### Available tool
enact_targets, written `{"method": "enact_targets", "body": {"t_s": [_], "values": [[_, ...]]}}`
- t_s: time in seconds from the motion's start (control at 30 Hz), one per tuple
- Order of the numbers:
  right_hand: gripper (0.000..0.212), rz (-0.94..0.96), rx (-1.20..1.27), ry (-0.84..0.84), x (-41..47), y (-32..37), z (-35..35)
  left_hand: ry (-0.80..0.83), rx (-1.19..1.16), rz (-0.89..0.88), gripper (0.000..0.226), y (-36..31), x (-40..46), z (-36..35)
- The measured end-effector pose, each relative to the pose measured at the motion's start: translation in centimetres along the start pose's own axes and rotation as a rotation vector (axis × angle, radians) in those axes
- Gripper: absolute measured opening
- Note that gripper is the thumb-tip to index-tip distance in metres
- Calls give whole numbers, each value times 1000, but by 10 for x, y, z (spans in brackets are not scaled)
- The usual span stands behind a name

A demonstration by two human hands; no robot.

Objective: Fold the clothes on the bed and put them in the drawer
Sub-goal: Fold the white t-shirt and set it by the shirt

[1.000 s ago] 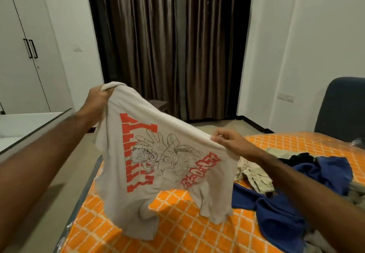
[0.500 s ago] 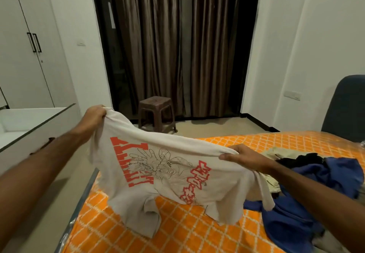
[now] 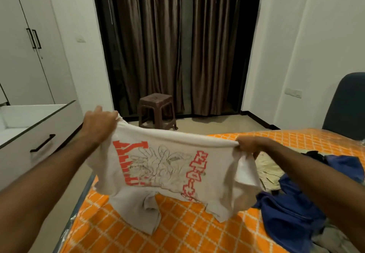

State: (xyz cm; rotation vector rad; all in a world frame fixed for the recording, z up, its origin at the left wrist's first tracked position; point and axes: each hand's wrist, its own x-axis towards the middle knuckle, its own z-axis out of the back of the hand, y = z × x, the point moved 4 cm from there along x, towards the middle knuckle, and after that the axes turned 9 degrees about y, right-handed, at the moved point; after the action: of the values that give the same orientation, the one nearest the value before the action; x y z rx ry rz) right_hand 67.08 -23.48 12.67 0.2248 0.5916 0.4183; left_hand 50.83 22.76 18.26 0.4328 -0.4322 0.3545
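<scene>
Presently we hold a white T-shirt (image 3: pixel 173 165) stretched between both hands above the near corner of the bed (image 3: pixel 177 233). Our left hand (image 3: pixel 99 123) grips one end of the shirt's upper edge, the fingers curled round a bunch of fabric; our right hand (image 3: pixel 249 145) pinches the other end, fingers closed over the cloth. The shirt hangs with its printed side toward us, showing red block lettering at either side of a line drawing. Its lower part droops and touches the orange checked bedsheet.

To the right on the bed lies a heap of unfolded clothes: a blue garment (image 3: pixel 292 209) nearest us, a beige one (image 3: pixel 268 169) beside our right wrist, and a dark piece (image 3: pixel 316 155) beyond. These lie touching and partly overlapping.

At the left, an open white drawer (image 3: pixel 37 132) with a black handle stands pulled out just beside the bed; what we see of its interior is bare white.

Beyond the bed we note a brown plastic stool (image 3: pixel 157 112) before dark curtains (image 3: pixel 177 45), a white wardrobe (image 3: pixel 25 41) at far left, and a dark blue chair (image 3: pixel 347 102) at the right edge.
</scene>
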Motion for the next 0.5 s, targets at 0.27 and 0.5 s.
{"method": "enact_targets", "body": {"t_s": [0.27, 0.5], "values": [[35, 348, 839, -601, -9, 47, 144, 18, -1063, 532, 34, 54, 108, 42], [36, 542, 813, -932, -42, 45, 200, -344, -1617, 333, 32, 60, 129, 105]]}}
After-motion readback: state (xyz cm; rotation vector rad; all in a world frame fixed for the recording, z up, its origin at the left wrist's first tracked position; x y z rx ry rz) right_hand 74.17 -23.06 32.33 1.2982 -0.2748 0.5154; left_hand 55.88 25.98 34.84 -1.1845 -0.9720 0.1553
